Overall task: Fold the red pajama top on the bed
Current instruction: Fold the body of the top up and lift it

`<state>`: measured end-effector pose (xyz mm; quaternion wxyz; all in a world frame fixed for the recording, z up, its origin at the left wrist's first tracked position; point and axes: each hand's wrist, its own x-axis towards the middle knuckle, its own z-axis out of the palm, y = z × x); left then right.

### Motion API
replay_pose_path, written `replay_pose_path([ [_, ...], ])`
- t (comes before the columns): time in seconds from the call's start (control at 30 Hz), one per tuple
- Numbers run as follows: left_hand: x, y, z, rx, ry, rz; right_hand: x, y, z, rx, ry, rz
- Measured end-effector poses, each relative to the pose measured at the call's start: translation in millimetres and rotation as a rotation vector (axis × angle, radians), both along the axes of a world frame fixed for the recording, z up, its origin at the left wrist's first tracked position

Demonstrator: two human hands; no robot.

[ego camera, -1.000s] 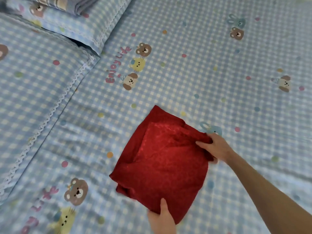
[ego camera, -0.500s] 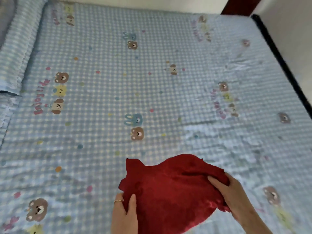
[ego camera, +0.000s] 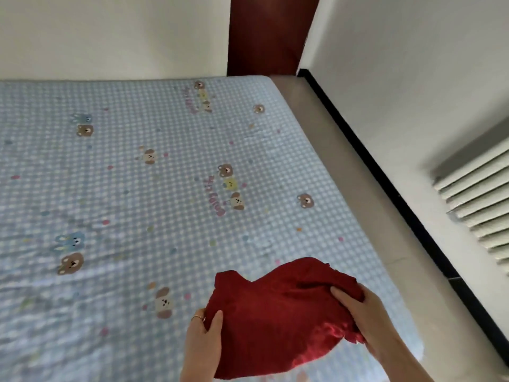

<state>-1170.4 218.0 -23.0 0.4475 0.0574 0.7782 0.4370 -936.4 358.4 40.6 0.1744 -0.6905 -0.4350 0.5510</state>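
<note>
Red satin, already folded into a compact bundle, the top (ego camera: 278, 312) is held above the near right part of the bed (ego camera: 165, 188), close to its edge. The left hand (ego camera: 202, 343) pinches the bundle's left side, thumb on top and fingers underneath; a ring (ego camera: 199, 317) shows on 1 finger. The right hand (ego camera: 363, 321) grips the right side, fingers curled over the cloth.

The fabric looks slick, so I judge the folds could slide apart if either grip loosens or the bundle tilts. One corner at the lower right is already hanging ragged. Set down this near the edge, it might slip toward the floor (ego camera: 344, 172) between bed and wall.

Count: 1 top, 2 hands, 1 ring, 1 bed, 1 radiator (ego camera: 479, 205) on the right wall.
</note>
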Motion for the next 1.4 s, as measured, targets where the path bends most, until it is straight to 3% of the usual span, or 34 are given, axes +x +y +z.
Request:
replay_pose_path([
  [0.17, 48.7, 65.2, 16.0, 0.042, -0.010, 0.001, 55.6, 56.1, 18.6, 0.009, 0.015, -0.056],
  [0.47, 84.3, 186.2, -2.4, 0.018, 0.009, -0.080, 91.2, 164.4, -0.9, 0.069, 0.044, -0.075],
  [0.7, 117.1, 263.1, -40.4, 0.163, 0.097, 0.070, 136.6, 255.6, -46.9, 0.146, 0.147, 0.000],
  [1.0, 183.2, 263.1, -213.5, -0.186, 0.070, 0.148, 199.2, 281.3, -256.4, -0.063, -0.169, 0.291],
  [1.23, 188.1, 252.2, -230.4, -0.262, 0.206, 0.185, 207.3, 290.9, -272.6, -0.004, -0.254, 0.270],
  [1.4, 185.1, 253.5, -223.3, -0.335, 0.295, 0.062, 200.9, 295.4, -269.6, 0.110, -0.353, 0.384],
])
